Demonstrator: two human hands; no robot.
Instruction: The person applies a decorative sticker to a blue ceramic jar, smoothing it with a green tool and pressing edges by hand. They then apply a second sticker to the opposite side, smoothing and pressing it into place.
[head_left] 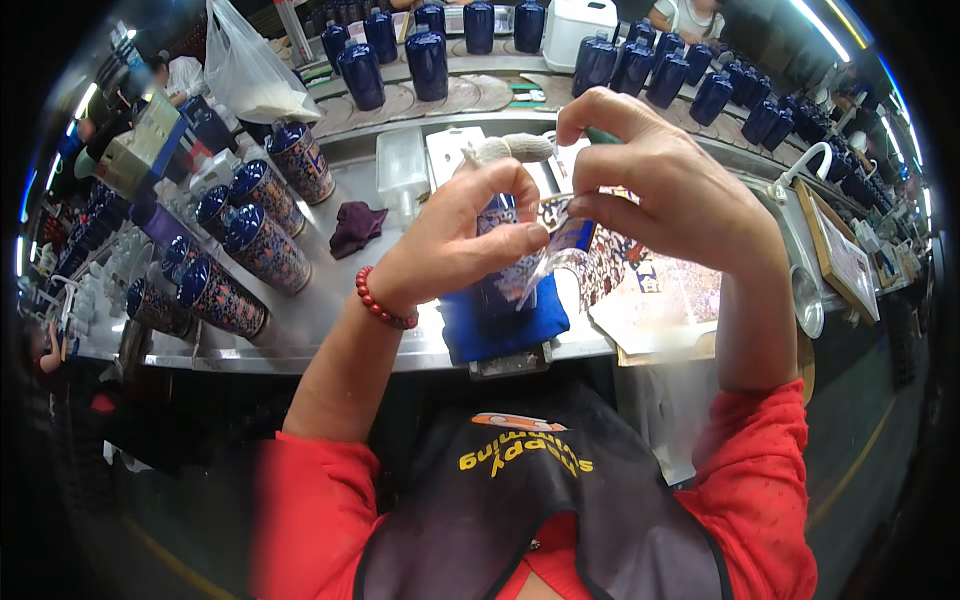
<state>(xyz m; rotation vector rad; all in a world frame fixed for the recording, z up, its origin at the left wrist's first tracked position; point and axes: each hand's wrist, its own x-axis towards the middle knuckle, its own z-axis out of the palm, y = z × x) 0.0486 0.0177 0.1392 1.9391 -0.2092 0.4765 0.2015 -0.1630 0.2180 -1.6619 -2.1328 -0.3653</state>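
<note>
Grip of left hand (460, 240) and right hand (668, 188), both pinched on film (572, 240) between them, seemingly keeping it spread; bottle (497, 297) beneath, on blue cloth (550, 312), presumably cushioned from tabletop (325, 290).

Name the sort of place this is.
Probably a bottle-decorating workshop: rows of plain blue bottles stand on a conveyor-like track, similar bottles with floral patterns stand on the metal bench, and other people sit beyond.

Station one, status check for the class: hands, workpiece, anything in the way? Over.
Left hand, right hand: both at patterned film, exact grips unclear. Blue bottle: below them, over blue cloth. Obstruction: hands, film partly cover bottle.
</note>
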